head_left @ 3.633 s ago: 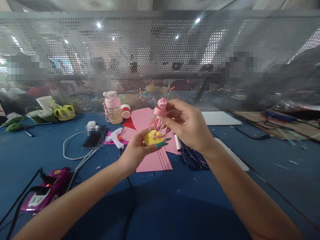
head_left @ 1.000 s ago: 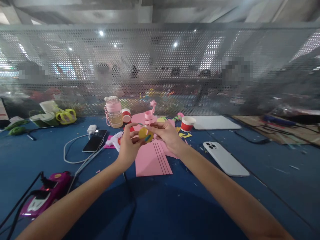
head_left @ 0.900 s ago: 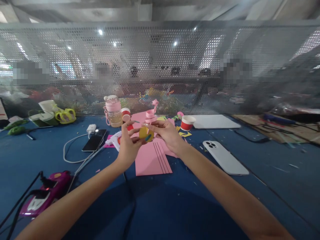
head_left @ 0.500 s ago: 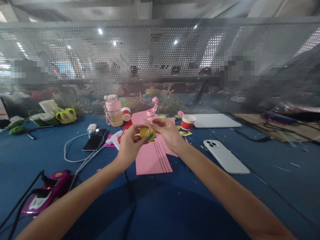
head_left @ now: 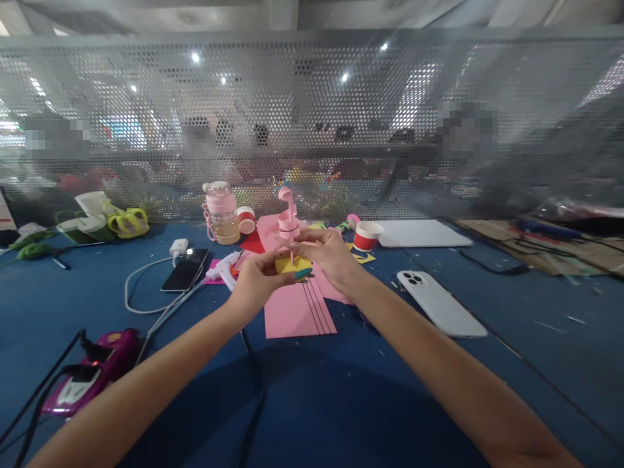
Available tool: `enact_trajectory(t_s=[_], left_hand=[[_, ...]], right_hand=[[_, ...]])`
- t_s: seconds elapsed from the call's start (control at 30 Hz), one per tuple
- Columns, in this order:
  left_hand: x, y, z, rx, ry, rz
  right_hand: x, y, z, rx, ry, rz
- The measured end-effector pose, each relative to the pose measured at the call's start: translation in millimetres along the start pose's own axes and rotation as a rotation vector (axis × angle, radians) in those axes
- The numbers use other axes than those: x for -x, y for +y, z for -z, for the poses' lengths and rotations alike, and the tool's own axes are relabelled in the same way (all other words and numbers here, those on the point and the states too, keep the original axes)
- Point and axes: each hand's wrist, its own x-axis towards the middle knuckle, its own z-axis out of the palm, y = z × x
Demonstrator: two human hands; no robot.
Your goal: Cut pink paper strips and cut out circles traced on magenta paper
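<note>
L hand (head_left: 256, 283) pinches 1 yellow disc (head_left: 287, 266) betw. thumb & fingers; R hand (head_left: 331, 260) pinches the low part of 1 pink paper piece (head_left: 288, 224), upright over the disc, fingertips partly hidden. Around them: pink sheets (head_left: 290, 316), overlapping, no. unclear, front one w/ 3 dark lines; 1 glue gun (head_left: 224, 269), 2 red/white cups (head_left: 368, 236), 1 bottle (head_left: 221, 214), 2 phones (head_left: 441, 305), 1 purple power strip (head_left: 104, 364). Blue tbl (head_left: 195, 403), scraps R; grey perforated panel (head_left: 312, 97) behind, lights thru it. Forearms angle in from bottom corners, hands meeting mid-tbl.
</note>
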Motion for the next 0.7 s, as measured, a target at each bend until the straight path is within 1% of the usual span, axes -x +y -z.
enact_trajectory(t_s=[0.23, 0.33, 0.57, 0.7], left_hand=[[-0.2, -0.5, -0.4, 0.005, -0.004, 0.040], [-0.2, 0.0, -1.2, 0.016, -0.012, 0.059], [0.8, -1.7, 0.3, 0.040, -0.091, 0.098], [2.1, -1.2, -0.1, 0.082, -0.102, 0.113]], right_hand=[[2.8, -3.8, 0.8, 0.037, -0.096, -0.015], [3.5, -4.9, 1.7, 0.070, -0.109, 0.005], [3.2, -3.3, 5.7, 0.104, -0.149, 0.042], [1.5, -2.1, 9.1, 0.114, -0.186, 0.086]])
